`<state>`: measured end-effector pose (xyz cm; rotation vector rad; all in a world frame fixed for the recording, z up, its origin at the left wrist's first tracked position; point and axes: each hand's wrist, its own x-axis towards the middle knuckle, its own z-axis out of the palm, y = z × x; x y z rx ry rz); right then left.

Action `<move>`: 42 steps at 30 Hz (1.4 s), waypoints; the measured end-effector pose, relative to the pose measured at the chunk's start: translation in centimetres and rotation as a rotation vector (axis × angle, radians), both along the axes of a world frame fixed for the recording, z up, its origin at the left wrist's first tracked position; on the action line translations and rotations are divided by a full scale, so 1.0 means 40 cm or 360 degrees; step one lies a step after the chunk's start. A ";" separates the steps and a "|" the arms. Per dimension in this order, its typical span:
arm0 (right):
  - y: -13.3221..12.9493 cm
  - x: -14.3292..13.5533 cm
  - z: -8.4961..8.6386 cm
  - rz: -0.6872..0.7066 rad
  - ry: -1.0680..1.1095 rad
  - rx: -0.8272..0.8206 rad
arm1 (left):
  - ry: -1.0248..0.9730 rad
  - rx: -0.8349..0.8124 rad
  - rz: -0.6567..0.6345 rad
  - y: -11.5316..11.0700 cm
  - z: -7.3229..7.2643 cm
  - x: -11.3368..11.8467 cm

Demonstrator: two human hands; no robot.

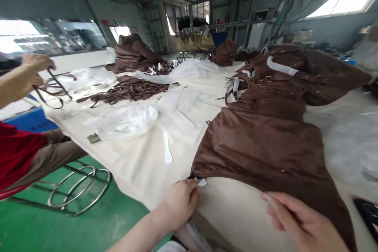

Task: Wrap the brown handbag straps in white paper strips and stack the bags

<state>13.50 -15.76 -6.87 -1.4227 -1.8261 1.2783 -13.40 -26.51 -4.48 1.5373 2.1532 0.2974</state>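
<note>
A brown leather bag (265, 145) lies flat in front of me, with a zipper across its face. My left hand (180, 202) is closed at the bag's near left corner, fingers pinched around it. A small white piece (202, 182) pokes out beside those fingertips; whether it is paper or plastic I cannot tell. Over the bag's near edge, my right hand (301, 218) has thumb and forefinger pressed together and the other fingers curled. Anything between its fingertips is too small to make out.
Brown bags (283, 71) are heaped behind, their handles wrapped in white. Leather straps (130, 88), a clear plastic bag (126, 120) and a white plastic knife-like tool (167, 149) lie on the cloth-covered table (141, 165). At left, a co-worker's hand (37, 69) holds a thin strap.
</note>
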 end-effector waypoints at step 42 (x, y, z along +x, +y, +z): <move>-0.067 -0.322 -0.082 0.0918 0.0576 -0.0971 | -0.2759 -0.0956 0.0949 0.008 0.029 -0.008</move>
